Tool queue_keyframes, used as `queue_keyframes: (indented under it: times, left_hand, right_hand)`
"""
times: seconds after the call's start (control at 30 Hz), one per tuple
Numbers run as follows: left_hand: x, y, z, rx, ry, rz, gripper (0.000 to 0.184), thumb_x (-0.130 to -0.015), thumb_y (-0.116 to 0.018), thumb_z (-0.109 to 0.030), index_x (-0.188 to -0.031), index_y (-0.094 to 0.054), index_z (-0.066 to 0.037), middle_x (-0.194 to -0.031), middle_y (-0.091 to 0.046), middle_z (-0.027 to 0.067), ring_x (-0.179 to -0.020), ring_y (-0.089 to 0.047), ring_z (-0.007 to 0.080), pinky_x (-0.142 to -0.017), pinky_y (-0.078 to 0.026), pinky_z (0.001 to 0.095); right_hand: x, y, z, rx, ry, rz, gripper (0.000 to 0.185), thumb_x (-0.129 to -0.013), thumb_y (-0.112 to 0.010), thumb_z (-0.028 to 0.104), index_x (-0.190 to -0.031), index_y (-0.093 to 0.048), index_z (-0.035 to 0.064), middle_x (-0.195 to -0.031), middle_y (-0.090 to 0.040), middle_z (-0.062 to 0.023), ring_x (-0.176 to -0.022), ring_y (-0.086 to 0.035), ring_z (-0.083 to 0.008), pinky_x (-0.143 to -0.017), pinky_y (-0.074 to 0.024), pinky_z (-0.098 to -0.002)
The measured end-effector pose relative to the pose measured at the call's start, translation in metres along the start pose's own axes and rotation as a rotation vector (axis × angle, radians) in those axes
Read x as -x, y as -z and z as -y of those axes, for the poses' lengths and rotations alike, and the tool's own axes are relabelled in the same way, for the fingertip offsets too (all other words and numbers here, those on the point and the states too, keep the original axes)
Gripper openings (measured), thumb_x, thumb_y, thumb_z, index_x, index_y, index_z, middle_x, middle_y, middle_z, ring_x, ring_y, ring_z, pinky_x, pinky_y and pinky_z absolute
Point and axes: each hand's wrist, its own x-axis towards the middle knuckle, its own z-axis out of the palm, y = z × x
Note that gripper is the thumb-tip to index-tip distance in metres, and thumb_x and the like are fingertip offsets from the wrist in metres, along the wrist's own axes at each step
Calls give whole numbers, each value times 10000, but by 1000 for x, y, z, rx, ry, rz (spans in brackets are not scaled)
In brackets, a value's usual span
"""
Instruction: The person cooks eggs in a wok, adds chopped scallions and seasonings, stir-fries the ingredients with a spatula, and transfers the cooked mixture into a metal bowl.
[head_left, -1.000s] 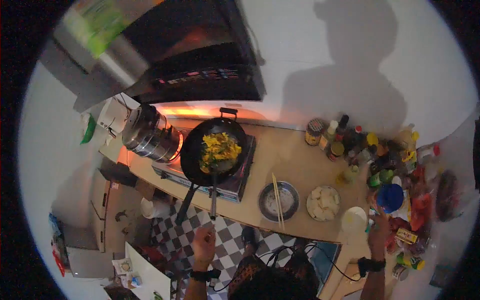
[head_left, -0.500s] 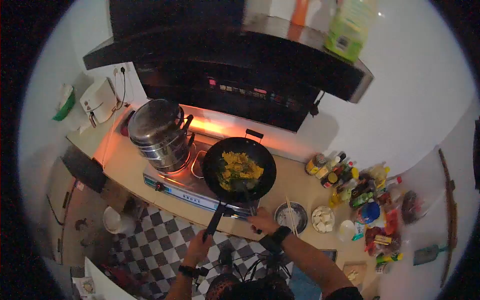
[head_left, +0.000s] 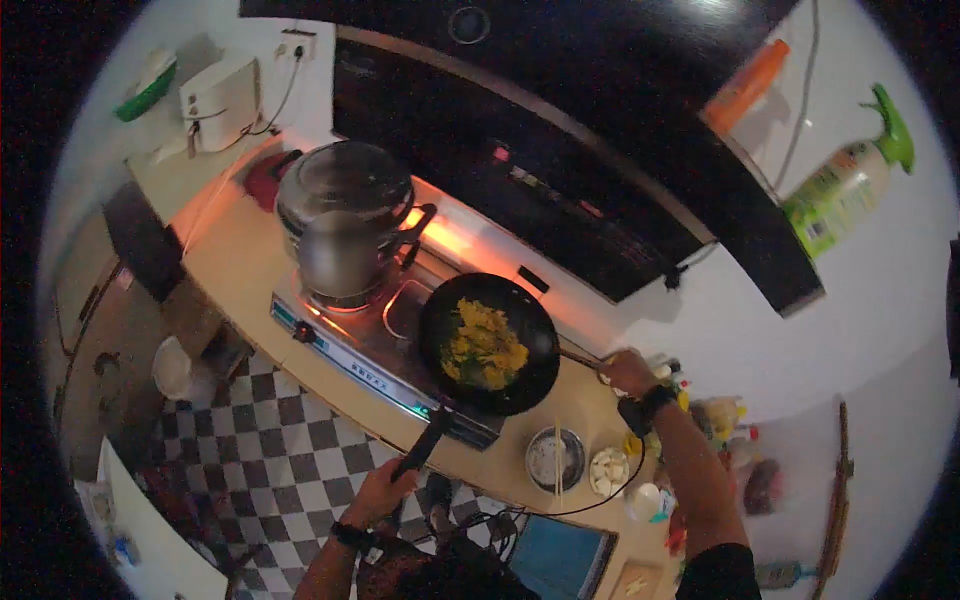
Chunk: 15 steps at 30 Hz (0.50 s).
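A black wok [head_left: 540,385] rests at the right side of the gas stove, with yellow scrambled food flecked with green [head_left: 485,345] in it. My left hand [head_left: 380,493] is closed around the wok's long dark handle [head_left: 425,445]. My right hand [head_left: 628,374] is out past the wok's right rim, closed on a cooking spatula by its thin handle [head_left: 580,358]. That handle reaches leftward to the rim; the spatula's head cannot be made out against the dark wok.
Left of the wok, a lidded steel steamer pot [head_left: 345,190] stands over a glowing burner on the stove [head_left: 350,370]. On the counter's right are a bowl with chopsticks [head_left: 545,462], a plate of white chunks [head_left: 608,470] and several bottles. A range hood [head_left: 560,130] hangs above.
My right hand has moved right and farther back, drawing the spatula from the wok's front toward its right rim. My left hand keeps the wok handle. The view has tilted and shifted.
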Motion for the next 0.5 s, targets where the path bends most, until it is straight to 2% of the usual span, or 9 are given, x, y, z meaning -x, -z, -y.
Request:
queue_keyframes:
  times: [0.03, 0.07, 0.13, 0.17, 0.2, 0.27, 0.4, 0.47, 0.5]
  left_hand:
    - [1, 2, -3, -38, 0, 17, 467, -991, -576, -407, -1237, -595, -11, -888, -703, 113, -801, -673, 214, -742, -519, 367]
    - [4, 4, -6, -77, 3, 31, 472, -993, -574, -403, -1268, -587, -20, -899, -707, 116, -817, -680, 219, -750, -523, 369]
    - [14, 5, -31, -66, 67, -7, 454, -1000, -582, -382, -1265, -584, -13, -953, -701, 111, -851, -676, 201, -788, -533, 366]
    - [17, 4, -41, -61, 116, -2, 436, -1008, -590, -361, -1261, -582, -6, -1008, -694, 107, -885, -673, 183, -827, -542, 363]
    - [18, 2, -45, -61, 137, -22, 436, -1008, -590, -361, -1261, -582, -6, -1008, -694, 107, -885, -673, 183, -827, -542, 363]
    - [19, 0, -53, -153, 33, -56, 473, -985, -599, -341, -1356, -545, -52, -941, -712, 132, -871, -688, 232, -777, -533, 371]
    - [21, 0, -70, -253, 54, -82, 472, -976, -616, -324, -1356, -545, -53, -966, -711, 143, -880, -689, 236, -783, -534, 375]
    - [19, 0, -65, -161, 94, -55, 472, -971, -623, -318, -1358, -546, -58, -951, -701, 135, -856, -680, 229, -765, -532, 376]
    - [20, 0, -59, -252, -11, -104, 465, -973, -627, -304, -1357, -544, -56, -914, -682, 116, -782, -648, 193, -702, -520, 366]
  right_hand:
    - [-15, 13, 7, 331, -122, 78, 191, -856, -597, 202, -962, -709, 90, -797, -683, -126, -720, -691, -289, -629, -561, -426]
    - [-29, 22, 11, 332, -83, 82, 191, -856, -597, 202, -962, -709, 90, -797, -683, -126, -720, -691, -289, -629, -561, -426]
    - [-58, 33, 13, 607, -123, 184, 283, -969, -536, 320, -1081, -718, 134, -1077, -699, -154, -931, -701, -296, -742, -578, -400]
    - [-71, 33, 5, 550, 80, 9, 222, -859, -586, 213, -977, -726, 87, -815, -677, -176, -819, -687, -353, -728, -561, -481]
    - [-86, 24, 5, 538, 107, 12, 222, -859, -586, 213, -977, -726, 87, -815, -677, -176, -819, -687, -353, -728, -561, -481]
    - [-99, 42, 44, 102, -145, -71, 263, -941, -527, 243, -898, -766, 143, -851, -704, -164, -821, -708, -290, -700, -581, -438]
    - [-83, 63, 62, 172, 50, -317, 217, -902, -566, 252, -873, -756, 152, -805, -696, -130, -736, -698, -305, -675, -574, -441]
    - [-44, 107, 76, 138, 35, -223, 259, -918, -552, 272, -890, -758, 117, -847, -699, -171, -788, -687, -351, -737, -557, -474]
    - [-29, 122, 80, 98, 32, -144, 306, -933, -538, 292, -906, -759, 82, -889, -702, -212, -839, -676, -397, -799, -540, -507]
